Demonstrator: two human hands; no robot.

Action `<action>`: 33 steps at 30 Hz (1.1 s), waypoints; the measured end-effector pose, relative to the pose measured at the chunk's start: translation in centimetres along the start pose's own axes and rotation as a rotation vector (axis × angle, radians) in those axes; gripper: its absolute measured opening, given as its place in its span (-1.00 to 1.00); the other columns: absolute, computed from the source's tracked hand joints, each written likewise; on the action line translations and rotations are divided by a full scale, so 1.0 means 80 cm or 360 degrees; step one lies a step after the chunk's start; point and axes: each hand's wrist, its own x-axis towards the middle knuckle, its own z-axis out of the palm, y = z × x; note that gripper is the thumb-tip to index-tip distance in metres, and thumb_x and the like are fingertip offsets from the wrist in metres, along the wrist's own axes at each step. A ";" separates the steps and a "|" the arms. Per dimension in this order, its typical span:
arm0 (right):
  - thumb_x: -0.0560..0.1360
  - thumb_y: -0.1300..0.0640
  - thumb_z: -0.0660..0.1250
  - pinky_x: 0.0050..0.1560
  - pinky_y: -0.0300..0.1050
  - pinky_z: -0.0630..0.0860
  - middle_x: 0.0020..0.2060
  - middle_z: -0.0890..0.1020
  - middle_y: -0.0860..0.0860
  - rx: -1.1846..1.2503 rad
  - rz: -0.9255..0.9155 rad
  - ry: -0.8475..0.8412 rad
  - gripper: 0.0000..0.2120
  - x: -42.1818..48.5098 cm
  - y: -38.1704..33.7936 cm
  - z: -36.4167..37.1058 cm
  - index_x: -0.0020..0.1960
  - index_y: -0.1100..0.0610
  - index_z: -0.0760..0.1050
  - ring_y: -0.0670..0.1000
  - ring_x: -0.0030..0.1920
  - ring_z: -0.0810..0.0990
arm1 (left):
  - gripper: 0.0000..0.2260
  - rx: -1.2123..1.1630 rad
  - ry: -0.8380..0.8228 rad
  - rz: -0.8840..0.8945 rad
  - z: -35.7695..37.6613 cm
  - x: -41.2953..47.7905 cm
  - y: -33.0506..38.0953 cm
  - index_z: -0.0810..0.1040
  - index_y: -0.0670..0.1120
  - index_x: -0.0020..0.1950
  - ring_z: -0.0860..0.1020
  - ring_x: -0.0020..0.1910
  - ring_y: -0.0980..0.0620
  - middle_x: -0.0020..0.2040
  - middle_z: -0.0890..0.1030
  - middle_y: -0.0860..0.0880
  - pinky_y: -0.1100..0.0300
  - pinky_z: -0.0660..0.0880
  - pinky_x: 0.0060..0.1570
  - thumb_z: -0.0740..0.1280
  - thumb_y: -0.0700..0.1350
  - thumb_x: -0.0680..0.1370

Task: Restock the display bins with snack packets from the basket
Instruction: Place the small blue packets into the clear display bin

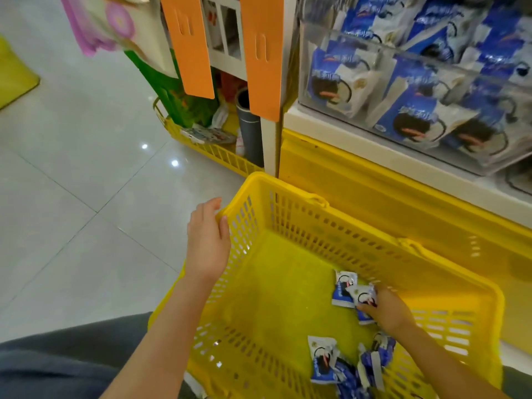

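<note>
Status: late stage, by my read. The yellow basket (288, 203) sits at 5 o'clock, close against the yellow shelf base, and most of its floor is bare. The clear display bin (302, 82) at 1 o'clock is already stacked high with blue-and-white bin stock (334, 84). What's left looks like the last few grabs.

Hands:
- Your left hand (208, 237) grips the basket rim at its 10 o'clock corner, fingers hooked over the edge. It's steadying the basket and carries no packet.
- Your right hand (388, 312) is down on the basket floor at the 3 o'clock side. Thumb and fingers pinch one held packet (363, 295), which hasn't left the basket.

Counts:
- Basket in work: 1. A second floor basket (201, 148) sits at 11 o'clock with other goods in it.
- Bins: 1 mostly in view. More packets show above it, and a sliver of another bin shows at 3 o'clock.
- Loose packets in the basket:
  - the held one
  - a flat packet (344, 287) touching it at its 9 o'clock
  - a packet heap (374, 358) at 6 o'clock, at least three, overlapping, so no exact number
- Total still to move: five or more.
- Bin stock: too many overlap to count.
</note>
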 end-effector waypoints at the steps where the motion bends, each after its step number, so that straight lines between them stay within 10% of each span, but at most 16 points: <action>1: 0.46 -0.01 0.40 -0.18 -0.13 0.44 -0.14 0.58 0.09 0.0031 -0.0098 -0.0018 -0.63 -0.006 -0.007 -0.003 0.11 0.19 0.40 0.04 -0.15 0.56 | -0.75 -0.0067 0.0063 0.0029 0.000 -0.001 0.006 0.43 -0.22 0.26 0.41 0.17 -0.15 0.18 0.49 -0.17 0.02 0.30 0.19 0.18 -0.25 0.58; 5: 0.47 0.00 0.39 -0.38 -0.34 0.33 -0.40 0.40 -0.14 0.0186 -0.0546 -0.0066 -0.79 -0.041 -0.058 -0.036 -0.06 0.04 0.37 -0.20 -0.39 0.38 | -0.81 -0.0192 0.0029 0.0170 0.008 -0.017 0.029 0.51 -0.21 0.10 0.46 0.04 -0.15 0.04 0.52 -0.18 0.07 0.34 0.07 0.20 -0.31 0.53; 9: 0.51 0.02 0.34 -0.38 -0.42 0.34 -0.40 0.45 -0.16 0.0460 -0.0814 0.0150 -0.88 -0.082 -0.116 -0.068 -0.05 0.01 0.41 -0.25 -0.41 0.43 | -0.74 -0.0504 -0.0697 -0.0178 0.038 -0.060 0.058 0.42 -0.23 0.25 0.46 0.14 -0.09 0.18 0.47 -0.17 0.16 0.36 0.16 0.25 -0.22 0.57; 13: 0.59 0.11 0.19 -0.37 -0.28 0.26 -0.37 0.48 -0.04 0.0758 -0.0829 0.0328 -0.84 -0.117 -0.151 -0.066 -0.11 0.13 0.47 -0.12 -0.37 0.40 | -0.82 -0.1027 -0.1170 -0.0556 0.051 -0.090 0.085 0.41 -0.05 0.19 0.49 -0.09 0.17 0.10 0.52 -0.03 0.46 0.40 -0.19 0.19 -0.06 0.61; 21: 0.61 0.10 0.15 -0.13 -0.28 0.43 0.01 0.60 0.02 0.0812 -0.0758 0.0120 -0.76 -0.105 -0.124 -0.026 0.17 0.14 0.52 -0.04 0.01 0.54 | -0.87 -0.1241 -0.1019 -0.0594 0.056 -0.094 0.073 0.47 0.06 -0.02 0.54 -0.10 0.28 -0.04 0.58 0.13 0.47 0.46 -0.18 0.28 -0.19 0.57; 27: 0.60 0.24 0.16 0.17 0.07 0.38 0.28 0.45 0.30 0.0362 -0.0029 0.0257 -0.66 -0.015 -0.020 -0.007 0.34 0.33 0.34 0.27 0.23 0.46 | -0.84 -0.1101 -0.0980 -0.0596 0.070 -0.088 0.056 0.44 -0.22 0.12 0.54 0.06 0.08 0.09 0.57 -0.06 0.30 0.47 0.02 0.26 -0.18 0.58; 33: 0.58 0.17 0.23 0.36 0.08 0.27 0.39 0.29 0.27 0.0129 0.0294 0.0046 -0.53 0.018 0.024 0.019 0.41 0.32 0.23 0.25 0.38 0.28 | -0.86 -0.1007 -0.0976 -0.0661 0.089 -0.084 0.048 0.44 -0.07 0.13 0.52 0.11 0.04 0.12 0.55 -0.06 0.22 0.45 0.11 0.25 -0.18 0.58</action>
